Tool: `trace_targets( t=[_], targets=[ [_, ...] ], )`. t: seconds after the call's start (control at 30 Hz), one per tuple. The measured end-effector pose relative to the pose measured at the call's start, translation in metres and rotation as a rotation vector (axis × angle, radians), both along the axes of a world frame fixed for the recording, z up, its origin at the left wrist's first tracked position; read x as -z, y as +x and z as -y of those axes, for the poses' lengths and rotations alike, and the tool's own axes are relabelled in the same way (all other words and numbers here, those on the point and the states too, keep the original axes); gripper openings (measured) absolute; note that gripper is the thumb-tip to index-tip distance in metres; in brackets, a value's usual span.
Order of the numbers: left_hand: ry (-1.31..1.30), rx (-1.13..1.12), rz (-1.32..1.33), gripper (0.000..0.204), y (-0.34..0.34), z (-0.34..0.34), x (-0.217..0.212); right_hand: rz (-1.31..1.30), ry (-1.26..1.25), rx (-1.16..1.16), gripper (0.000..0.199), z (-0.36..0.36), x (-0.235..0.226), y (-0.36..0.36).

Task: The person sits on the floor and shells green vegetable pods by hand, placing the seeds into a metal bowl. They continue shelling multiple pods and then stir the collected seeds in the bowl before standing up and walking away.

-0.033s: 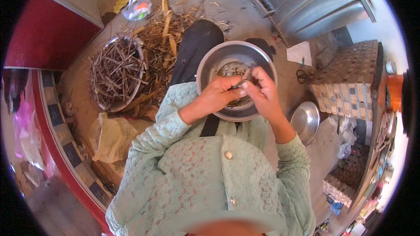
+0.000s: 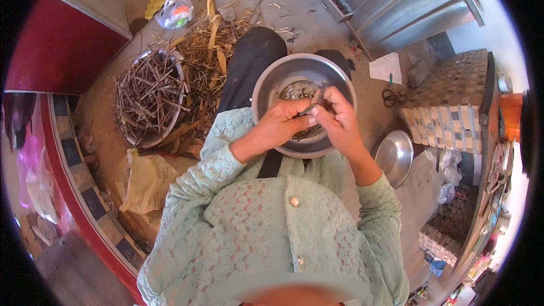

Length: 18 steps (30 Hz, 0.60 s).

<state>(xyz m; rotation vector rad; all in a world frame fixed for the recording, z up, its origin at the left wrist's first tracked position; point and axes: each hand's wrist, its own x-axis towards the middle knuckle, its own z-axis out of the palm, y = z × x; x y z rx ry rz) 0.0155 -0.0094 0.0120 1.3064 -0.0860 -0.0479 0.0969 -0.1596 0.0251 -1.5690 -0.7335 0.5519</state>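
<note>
A wide metal bowl [image 2: 262,86] rests on my lap, with small dark and greenish bits [image 2: 301,89] on its bottom. Over it my left hand [image 2: 279,120] and my right hand [image 2: 339,120] meet, fingertips pinched together. Between them is a thin dark pod-like strip [image 2: 306,110]; its exact kind is too small to make out. Another dark narrow piece [image 2: 322,92] sticks up from my right fingers. My hands hide part of what lies in the bowl.
To the left stands a basin [image 2: 177,119] heaped with dry twigs [image 2: 148,95], beside a pile of stalks and husks [image 2: 201,62]. A pale sack [image 2: 141,184] lies nearer. On the right are a shallow metal basin [image 2: 395,158], scissors [image 2: 389,97], a paper sheet [image 2: 386,69] and a tiled block [image 2: 445,102].
The view has shifted very slightly. My hands keep the same pinch over the bowl.
</note>
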Motion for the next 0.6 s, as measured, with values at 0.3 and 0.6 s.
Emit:
trace_targets(
  t=[0.3, 0.6],
  targets=[
    [0.163, -0.046, -0.022, 0.016, 0.006, 0.005, 0.010, -0.059, 0.027, 0.088, 0.008, -0.002, 0.007, -0.001],
    [-0.041, -0.038, -0.253, 0.016, 0.006, 0.006, 0.001, -0.034, -0.004, 0.089, 0.016, -0.004, 0.003, 0.006]
  ],
)
